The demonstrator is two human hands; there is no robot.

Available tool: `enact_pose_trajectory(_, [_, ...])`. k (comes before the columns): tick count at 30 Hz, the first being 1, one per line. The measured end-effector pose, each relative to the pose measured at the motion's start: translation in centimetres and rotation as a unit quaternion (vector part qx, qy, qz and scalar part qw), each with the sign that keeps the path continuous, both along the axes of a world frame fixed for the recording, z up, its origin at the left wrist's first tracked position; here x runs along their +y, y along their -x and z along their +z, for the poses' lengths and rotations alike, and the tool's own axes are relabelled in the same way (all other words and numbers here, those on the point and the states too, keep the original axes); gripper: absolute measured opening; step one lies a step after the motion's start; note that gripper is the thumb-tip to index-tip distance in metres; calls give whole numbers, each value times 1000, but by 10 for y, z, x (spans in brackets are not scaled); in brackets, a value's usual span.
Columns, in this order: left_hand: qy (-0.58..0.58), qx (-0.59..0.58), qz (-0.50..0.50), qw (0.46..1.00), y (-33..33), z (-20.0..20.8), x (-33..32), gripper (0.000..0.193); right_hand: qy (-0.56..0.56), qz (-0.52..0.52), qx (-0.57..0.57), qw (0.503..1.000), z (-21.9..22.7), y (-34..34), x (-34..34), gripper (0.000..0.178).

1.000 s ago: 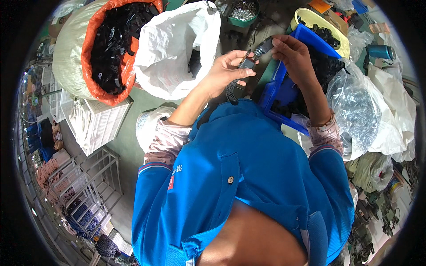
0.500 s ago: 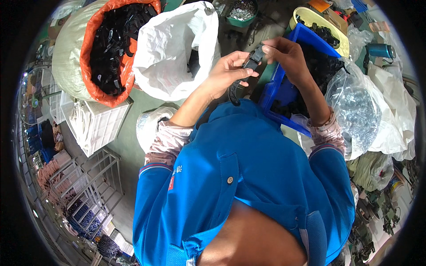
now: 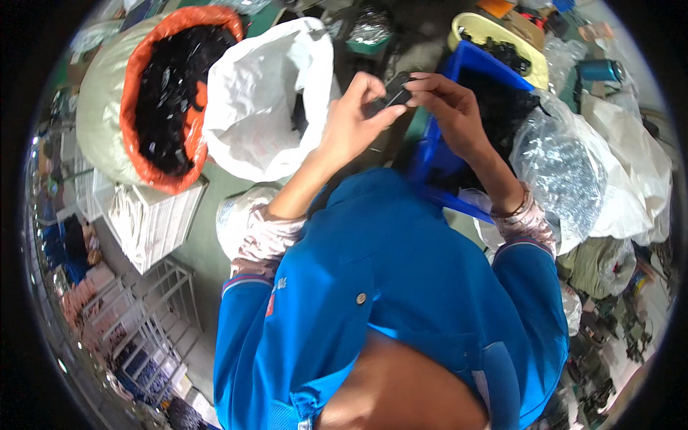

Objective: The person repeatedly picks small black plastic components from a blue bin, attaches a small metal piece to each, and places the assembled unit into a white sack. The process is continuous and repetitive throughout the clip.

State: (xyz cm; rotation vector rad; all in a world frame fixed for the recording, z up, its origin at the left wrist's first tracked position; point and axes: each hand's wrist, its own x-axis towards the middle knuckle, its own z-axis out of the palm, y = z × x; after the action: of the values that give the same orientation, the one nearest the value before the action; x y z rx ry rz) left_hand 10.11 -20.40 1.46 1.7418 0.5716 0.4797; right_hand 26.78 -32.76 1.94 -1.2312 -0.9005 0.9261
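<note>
From the small black part (image 3: 393, 92) between the two hands, a white sack (image 3: 244, 86) stands at nine o'clock, with an orange-rimmed sack (image 3: 129, 115) of black pieces farther out that way. A green tub (image 3: 368, 47) of shiny bits sits at eleven, a cream tub (image 3: 539, 68) at two, and a blue crate (image 3: 490, 63) at three to four, a clear plastic bag (image 3: 562, 168) beyond it. The right hand (image 3: 456, 118) and forearm cover some of the crate's opening. The part's long axis runs roughly from eight to two; blur hides which end is which. The left hand (image 3: 349, 127) keeps a part-closed grip around its lower end; the right hand's fingertip grip is pinched on its upper end.
</note>
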Motion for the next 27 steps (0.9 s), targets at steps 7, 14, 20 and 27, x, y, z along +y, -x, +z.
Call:
enact_pose_trajectory(7, [40, -26, 10, 999, 3, -8, -8, 22, 142, 34, -216, 965, 36, -108, 8, 27])
enact_pose_trajectory(14, [93, -33, 68, 993, 20, -1, -23, 21, 314, -200, -522, 767, -49, -336, 13, 36])
enact_pose_trajectory(20, [23, -60, 116, 991, 35, -1, -27, 28, 394, -131, -582, 699, -90, -323, 21, 32])
enact_pose_trajectory(27, [144, -108, 70, 981, 27, 2, 9, 25, 207, -152, -144, 956, 11, -241, -3, 28])
